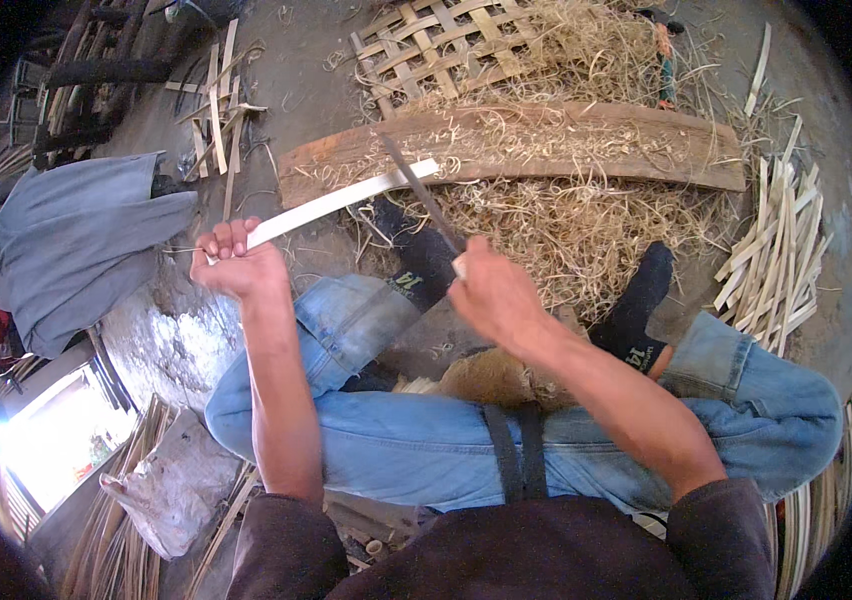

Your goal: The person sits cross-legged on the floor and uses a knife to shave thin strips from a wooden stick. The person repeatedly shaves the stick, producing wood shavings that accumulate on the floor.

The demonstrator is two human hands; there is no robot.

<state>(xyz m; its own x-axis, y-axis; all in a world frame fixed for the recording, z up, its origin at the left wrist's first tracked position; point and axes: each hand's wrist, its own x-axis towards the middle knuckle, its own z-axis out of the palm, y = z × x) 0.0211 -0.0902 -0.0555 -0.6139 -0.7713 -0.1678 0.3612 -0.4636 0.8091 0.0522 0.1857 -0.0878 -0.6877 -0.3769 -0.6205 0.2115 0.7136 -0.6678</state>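
Observation:
My left hand (pixel 236 260) grips one end of a long pale bamboo strip (pixel 346 198) that slants up to the right, its far end resting on a curved wooden plank (pixel 646 150). My right hand (pixel 496 295) is closed on the handle of a dark long-bladed knife (pixel 421 195). The blade crosses the strip near its far end. I sit cross-legged in blue jeans and black socks, one socked foot (pixel 421 262) under the strip.
Pale bamboo shavings (pixel 566 225) heap around the plank. A woven bamboo mat (pixel 446 45) lies beyond it. Cut strips (pixel 776 260) are stacked at right, more splints (pixel 218 105) at upper left. A grey cloth (pixel 81 240) lies left.

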